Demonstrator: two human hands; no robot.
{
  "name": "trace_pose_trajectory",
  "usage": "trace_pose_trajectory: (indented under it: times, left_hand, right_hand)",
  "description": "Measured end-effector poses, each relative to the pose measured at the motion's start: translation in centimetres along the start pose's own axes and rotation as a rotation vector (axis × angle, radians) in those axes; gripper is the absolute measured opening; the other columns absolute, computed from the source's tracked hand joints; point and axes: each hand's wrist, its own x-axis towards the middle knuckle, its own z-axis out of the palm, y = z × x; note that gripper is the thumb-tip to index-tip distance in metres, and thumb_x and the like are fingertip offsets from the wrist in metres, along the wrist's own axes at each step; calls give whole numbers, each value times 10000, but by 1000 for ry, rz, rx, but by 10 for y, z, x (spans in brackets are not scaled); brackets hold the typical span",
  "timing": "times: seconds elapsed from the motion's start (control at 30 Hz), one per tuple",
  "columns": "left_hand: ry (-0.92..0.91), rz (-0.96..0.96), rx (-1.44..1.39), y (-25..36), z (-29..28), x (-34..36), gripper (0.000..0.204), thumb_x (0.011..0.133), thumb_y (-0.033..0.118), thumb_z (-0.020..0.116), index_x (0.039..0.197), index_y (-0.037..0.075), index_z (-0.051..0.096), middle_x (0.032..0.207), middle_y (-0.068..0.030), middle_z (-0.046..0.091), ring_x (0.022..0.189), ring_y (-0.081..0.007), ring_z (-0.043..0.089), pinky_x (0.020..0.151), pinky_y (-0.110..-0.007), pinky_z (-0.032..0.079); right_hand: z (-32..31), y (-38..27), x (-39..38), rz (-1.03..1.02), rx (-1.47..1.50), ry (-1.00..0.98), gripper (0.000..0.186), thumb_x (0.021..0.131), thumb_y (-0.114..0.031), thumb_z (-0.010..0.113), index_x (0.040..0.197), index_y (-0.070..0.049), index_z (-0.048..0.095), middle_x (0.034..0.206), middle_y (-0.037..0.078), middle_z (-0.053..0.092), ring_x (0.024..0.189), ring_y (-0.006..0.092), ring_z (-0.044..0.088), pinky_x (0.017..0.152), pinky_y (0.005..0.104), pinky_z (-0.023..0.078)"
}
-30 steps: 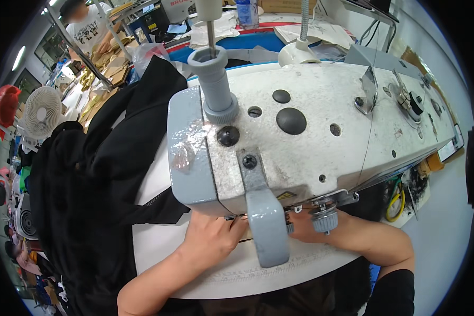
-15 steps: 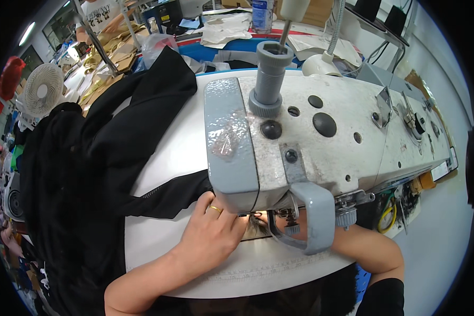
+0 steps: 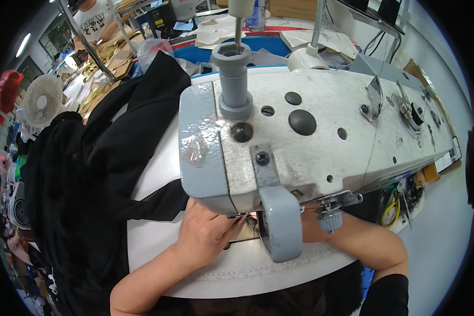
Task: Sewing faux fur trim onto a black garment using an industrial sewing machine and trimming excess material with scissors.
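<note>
My left hand (image 3: pixel 203 234) is at the front of a grey-white sewing machine (image 3: pixel 321 152), its fingers bent together and partly hidden beneath the machine head. What they hold is hidden. Beside those fingers, a black garment (image 3: pixel 116 142) runs under the head's left side; most of it is heaped over the table's left part. A small dark furry tuft (image 3: pixel 251 227) shows in the lit needle area, close to my left thumb. My right forearm (image 3: pixel 361 237) reaches behind the curved grey guard (image 3: pixel 280 224), which, with the machine, hides my right hand's fingers.
A grey threaded post (image 3: pixel 233 79) rises from the machine head. The white tabletop (image 3: pixel 158 263) curves along the front. Farther off are a lamp base (image 3: pixel 306 59), a plastic bag (image 3: pixel 154 52), a white fan (image 3: pixel 43 99) and a person (image 3: pixel 92 23) at another table.
The view has shifted, so the machine head appears farther left. My left hand's fingers are now more hidden beneath it, and its ring no longer shows. My right forearm stays behind the guard.
</note>
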Motion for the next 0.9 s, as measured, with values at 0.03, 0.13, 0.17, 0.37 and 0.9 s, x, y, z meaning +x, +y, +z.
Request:
trace_pose_trajectory:
  times: [0.03, 0.13, 0.17, 0.37, 0.9]
  left_hand:
    - [-4, 3, 0, 1, -1, 0, 103, 795, 55, 771, 896, 35, 756, 714, -124, 669, 591, -281, 652, 546, -393, 501]
    - [-46, 4, 40, 1, -4, 2, 102, 805, 35, 756, 907, 31, 756, 679, -110, 656, 556, -275, 638, 552, -392, 511]
    - [-38, 7, 11, 0, -4, 2, 105, 805, 34, 749, 910, 32, 758, 699, -114, 662, 589, -281, 650, 563, -393, 518]
    - [-73, 48, 75, -16, 1, -6, 265, 723, 46, 827, 974, 16, 749, 1002, -142, 717, 939, -366, 672, 802, -487, 526]
    - [-44, 233, 348, -10, -13, 7, 190, 715, 51, 734, 904, 53, 749, 914, -87, 680, 908, -294, 656, 899, -479, 495]
  right_hand:
    - [2, 3, 1, 63, 274, 30, 368, 1012, -371, 505, 1184, -90, 669, 1091, 183, 715, 1019, 400, 687, 873, 490, 559]
    - [8, 14, 5, 38, 255, -7, 391, 1012, -380, 487, 1172, -67, 657, 1094, 221, 703, 1020, 432, 672, 927, 484, 528]
    - [12, 16, 5, 40, 257, -6, 391, 1012, -380, 487, 1172, -67, 657, 1094, 221, 703, 1020, 432, 672, 927, 484, 528]
    - [4, 4, 7, -45, 39, 63, 292, 991, -295, 531, 1054, -53, 681, 1009, 219, 703, 951, 408, 695, 842, 484, 557]
    - [28, 30, 9, -298, -277, 249, 88, 851, -108, 585, 858, -41, 642, 704, 119, 655, 608, 287, 692, 512, 402, 559]
